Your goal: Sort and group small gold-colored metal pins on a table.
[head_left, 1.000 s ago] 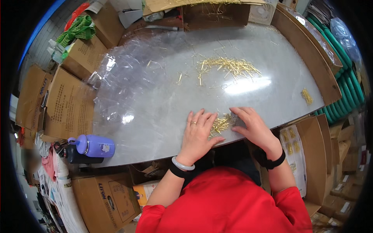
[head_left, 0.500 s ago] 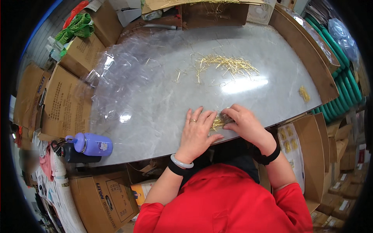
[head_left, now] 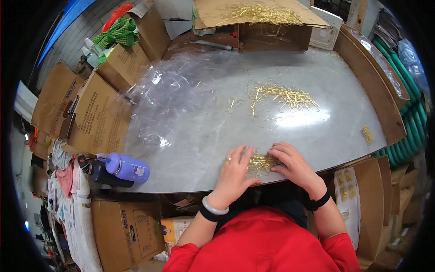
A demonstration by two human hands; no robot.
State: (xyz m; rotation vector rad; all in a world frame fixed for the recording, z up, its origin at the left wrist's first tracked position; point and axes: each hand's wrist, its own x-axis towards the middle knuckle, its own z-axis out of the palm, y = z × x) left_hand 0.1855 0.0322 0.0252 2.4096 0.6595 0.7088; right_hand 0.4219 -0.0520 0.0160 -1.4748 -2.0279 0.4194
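Note:
A small bundle of gold wire hooks (head_left: 260, 162) lies near the front edge of the grey table (head_left: 199, 158), between my two hands. My left hand (head_left: 234, 174) rests along the bundle's left end, fingers stretched forward and thumb held apart. At the right end, my right hand (head_left: 297, 167) curls its fingers and thumb around the hooks. Its fingertips partly cover that end. Farther back is a loose pile of gold wire hooks (head_left: 290, 96).
Clear plastic packaging (head_left: 170, 93) is heaped at the left. A purple bottle (head_left: 129, 167) stands by the front-left edge beside a black bottle (head_left: 102, 174). One gold bundle (head_left: 367, 134) lies at the right. Packed gold bundles lie in an open carton (head_left: 369, 195) below the right edge.
The view has shifted, so the table appears lower and farther right. My right hand's fingers and thumb have spread wider, and more of the gold bundle shows between my hands.

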